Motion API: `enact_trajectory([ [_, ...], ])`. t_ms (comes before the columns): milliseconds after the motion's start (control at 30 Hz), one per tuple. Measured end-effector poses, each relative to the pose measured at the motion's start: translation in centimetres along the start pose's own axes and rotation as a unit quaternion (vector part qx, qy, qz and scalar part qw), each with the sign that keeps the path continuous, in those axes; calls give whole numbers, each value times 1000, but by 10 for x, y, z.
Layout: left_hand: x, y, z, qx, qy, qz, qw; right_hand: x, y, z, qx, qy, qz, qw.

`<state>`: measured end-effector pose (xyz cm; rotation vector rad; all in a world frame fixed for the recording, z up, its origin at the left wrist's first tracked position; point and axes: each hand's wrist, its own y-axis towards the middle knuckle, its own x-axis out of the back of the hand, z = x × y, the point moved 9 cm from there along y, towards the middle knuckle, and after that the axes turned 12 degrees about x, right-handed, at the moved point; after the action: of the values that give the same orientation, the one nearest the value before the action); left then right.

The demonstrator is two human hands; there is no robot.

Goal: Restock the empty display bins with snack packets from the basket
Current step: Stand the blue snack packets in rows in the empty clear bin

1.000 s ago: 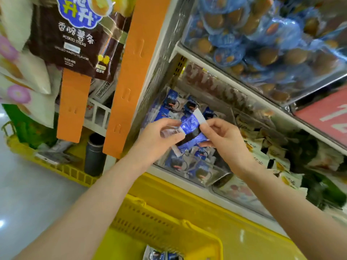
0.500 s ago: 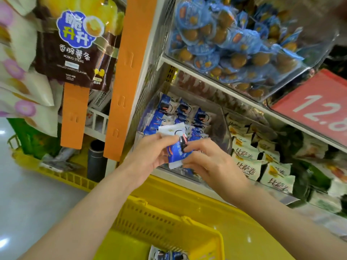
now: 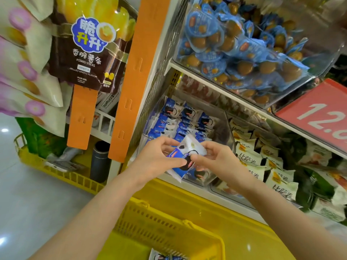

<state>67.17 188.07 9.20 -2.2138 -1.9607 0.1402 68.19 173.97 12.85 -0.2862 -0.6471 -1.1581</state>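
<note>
Blue-and-white snack packet [image 3: 178, 154], frame centre, pinched by left grip [image 3: 159, 157] and right grip [image 3: 217, 160] together. Clear display bin [image 3: 224, 132] behind, part-filled; yellow basket [image 3: 169, 231] lower centre.

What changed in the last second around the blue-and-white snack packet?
The left hand and right hand drew the blue-and-white snack packet back from over the middle of the clear plastic bin toward its front edge, turning a white end upward. Neither let go; both still pinch it. The rows of packets in the bin and the yellow plastic basket below stayed put.
</note>
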Motion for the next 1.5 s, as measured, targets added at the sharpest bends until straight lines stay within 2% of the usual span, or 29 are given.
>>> enact_trajectory([
  [67, 2, 0, -3, -13, -34, -9, 999, 1, -2, -6, -23, 43, -12, 999],
  [167, 6, -2, -11, -59, -22, -38, 997, 1, -2, -7, -8, -46, -8, 999],
  [200, 7, -2, -13, -71, -24, -46, 996, 1, -3, -7, -9, -38, -16, 999],
  [333, 4, 4, -15, -77, -64, -73, 992, -5, -5, -16, -55, 130, -54, 989],
  [433, -2, 5, -25, -124, 5, -94, 988, -1, 2, -15, -42, 128, -95, 986],
  [500, 1, 8, -32, -168, 94, -121, 974, 15, 13, -13, -27, 70, -130, 989],
  [633, 12, 27, -24, -192, 316, -169, 914, 61, 52, -28, -36, -99, -192, 976],
  [700, 9, 35, -13, -197, 403, -158, 880, 75, 73, -36, -35, -188, -193, 962],
  [767, 4, 37, -6, -220, 453, -151, 851, 82, 95, -44, -30, -279, -159, 947],
  [833, 4, 36, -5, -243, 449, -157, 846, 83, 116, -50, -31, -354, -113, 928],
  [967, 8, 34, -6, -302, 432, -197, 827, 92, 148, -67, -49, -385, -90, 917],
  [1100, 7, 34, 0, -336, 425, -195, 817, 98, 166, -79, -46, -444, -65, 892],
  [1267, 8, 36, 1, -345, 413, -219, 814, 94, 183, -95, -57, -438, -13, 897],
  [1400, 7, 38, 1, -340, 405, -223, 819, 100, 185, -87, -38, -413, -65, 908],
  [1500, 8, 37, 0, -339, 395, -230, 822, 103, 175, -84, -52, -295, -147, 943],
])
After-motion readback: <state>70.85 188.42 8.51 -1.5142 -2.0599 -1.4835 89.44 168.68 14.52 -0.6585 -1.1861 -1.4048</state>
